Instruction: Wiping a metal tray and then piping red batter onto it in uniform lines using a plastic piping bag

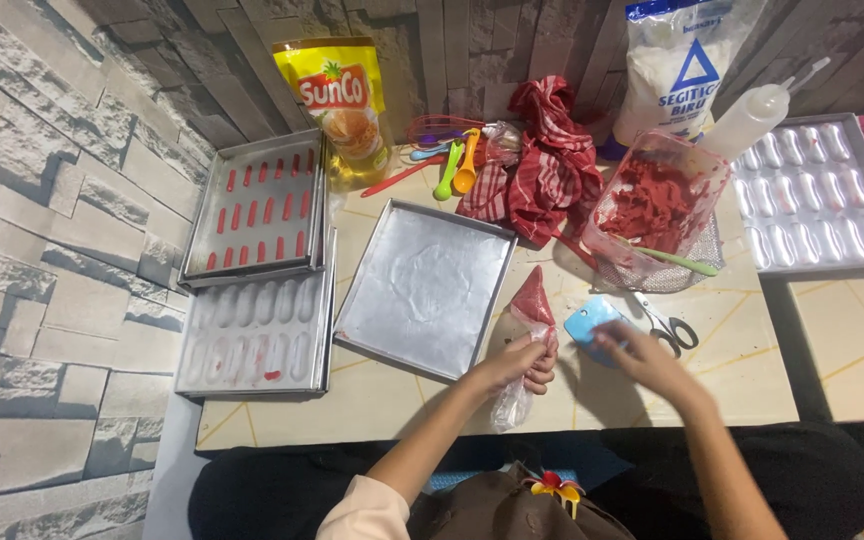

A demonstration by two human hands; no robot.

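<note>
Two hands busy mid-table: left hand [522,365] clenched round piping bag [530,320] of red batter, tip up; right hand [642,360] fingers touching blue scraper [588,322] beside scissors [670,328], grip unclear; looks like bag-prep step; next move needs firm scraper hold.

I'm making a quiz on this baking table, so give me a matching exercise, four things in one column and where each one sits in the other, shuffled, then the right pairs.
Things
1. piping bag
2. blue scraper
3. scissors
4. flat tray

Places
A. under the right hand's fingers
B. left of the piping bag, nothing in it
C. in the left hand's grip
D. on the table, just right of the blue scraper

Pairs: 1-C, 2-A, 3-D, 4-B
</note>
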